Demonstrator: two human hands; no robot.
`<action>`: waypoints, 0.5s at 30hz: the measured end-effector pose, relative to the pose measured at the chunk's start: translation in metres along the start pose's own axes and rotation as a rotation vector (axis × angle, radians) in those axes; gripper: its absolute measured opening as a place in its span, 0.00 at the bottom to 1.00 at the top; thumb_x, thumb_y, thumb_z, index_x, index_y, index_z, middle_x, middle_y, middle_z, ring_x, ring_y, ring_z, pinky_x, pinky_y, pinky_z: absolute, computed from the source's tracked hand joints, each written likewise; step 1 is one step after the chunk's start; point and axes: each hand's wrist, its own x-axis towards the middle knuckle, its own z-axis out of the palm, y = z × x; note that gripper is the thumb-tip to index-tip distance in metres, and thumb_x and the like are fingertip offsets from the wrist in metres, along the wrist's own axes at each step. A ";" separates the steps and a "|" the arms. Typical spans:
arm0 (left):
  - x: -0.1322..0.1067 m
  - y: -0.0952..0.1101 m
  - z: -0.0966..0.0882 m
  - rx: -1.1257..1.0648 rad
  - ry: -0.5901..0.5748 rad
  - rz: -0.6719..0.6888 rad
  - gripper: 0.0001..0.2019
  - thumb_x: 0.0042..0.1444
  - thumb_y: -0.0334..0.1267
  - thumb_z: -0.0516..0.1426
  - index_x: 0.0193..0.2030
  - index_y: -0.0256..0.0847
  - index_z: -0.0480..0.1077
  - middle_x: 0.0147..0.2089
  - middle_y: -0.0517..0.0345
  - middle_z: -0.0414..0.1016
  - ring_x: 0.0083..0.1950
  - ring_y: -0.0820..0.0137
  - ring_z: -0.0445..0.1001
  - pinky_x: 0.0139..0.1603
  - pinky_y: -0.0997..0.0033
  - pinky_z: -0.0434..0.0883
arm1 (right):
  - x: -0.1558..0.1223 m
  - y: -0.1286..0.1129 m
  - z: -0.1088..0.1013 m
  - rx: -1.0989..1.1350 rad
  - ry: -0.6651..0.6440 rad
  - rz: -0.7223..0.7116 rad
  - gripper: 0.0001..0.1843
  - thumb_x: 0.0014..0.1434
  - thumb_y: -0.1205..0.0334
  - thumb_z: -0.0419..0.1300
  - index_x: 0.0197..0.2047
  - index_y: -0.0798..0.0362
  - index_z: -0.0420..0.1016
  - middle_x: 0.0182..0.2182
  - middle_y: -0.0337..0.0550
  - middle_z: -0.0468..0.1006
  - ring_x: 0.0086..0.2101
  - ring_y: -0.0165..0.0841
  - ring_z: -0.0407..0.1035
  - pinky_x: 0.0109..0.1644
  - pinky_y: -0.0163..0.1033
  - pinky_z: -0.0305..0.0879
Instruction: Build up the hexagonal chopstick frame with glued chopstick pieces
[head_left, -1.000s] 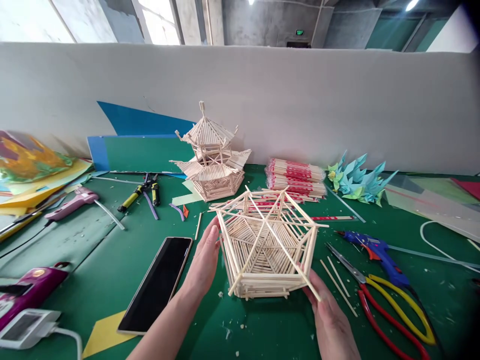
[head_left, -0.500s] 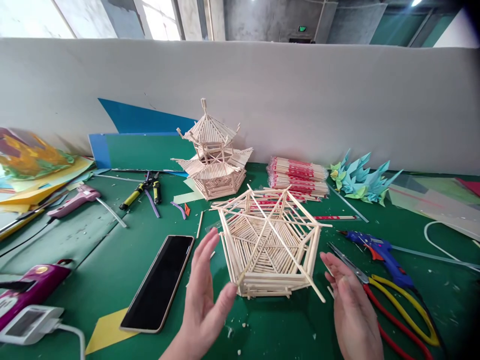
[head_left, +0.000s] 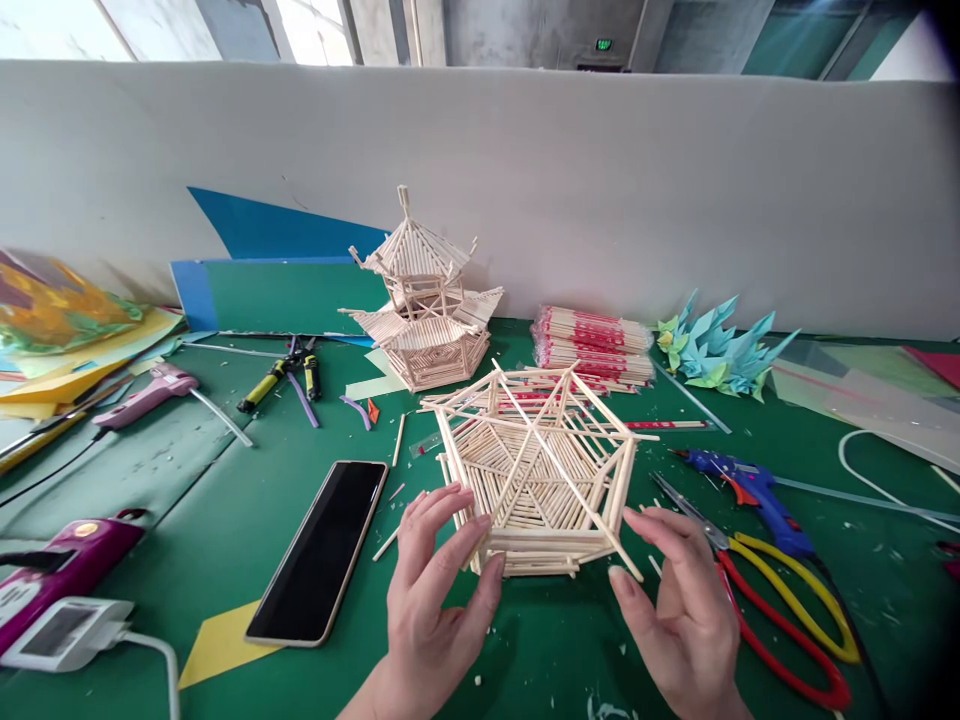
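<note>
A hexagonal frame of pale wooden sticks [head_left: 559,541] stands on the green table, its floor laid with sticks and thin sticks crossing over its top. At its near left corner is my left hand [head_left: 442,580], fingers apart and the fingertips close to the upright sticks; whether they touch I cannot tell. My right hand [head_left: 679,600] is by the near right corner, thumb and fingers spread around the jutting end of a crossing stick without closing on it. Behind the frame sits a stick pagoda [head_left: 427,325] with two roof tiers.
A black phone [head_left: 319,555] lies left, over yellow paper [head_left: 225,645]. On the right are scissors [head_left: 787,600] and a blue glue gun [head_left: 750,490]. Packed stick bundles [head_left: 592,345] and blue paper leaves [head_left: 724,350] stand behind. A pink glue gun [head_left: 150,395] and pliers [head_left: 266,385] lie left.
Both hands have moved in to the near corners of the stick frame, the left to the right and the right to the left. The whole view has shifted slightly.
</note>
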 end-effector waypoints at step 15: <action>-0.001 -0.003 -0.001 -0.020 -0.002 0.022 0.25 0.48 0.19 0.56 0.53 0.38 0.63 0.48 0.46 0.69 0.51 0.59 0.70 0.52 0.50 0.68 | -0.004 0.003 0.006 -0.049 0.018 -0.078 0.18 0.54 0.70 0.58 0.49 0.50 0.68 0.40 0.46 0.66 0.39 0.37 0.64 0.38 0.42 0.65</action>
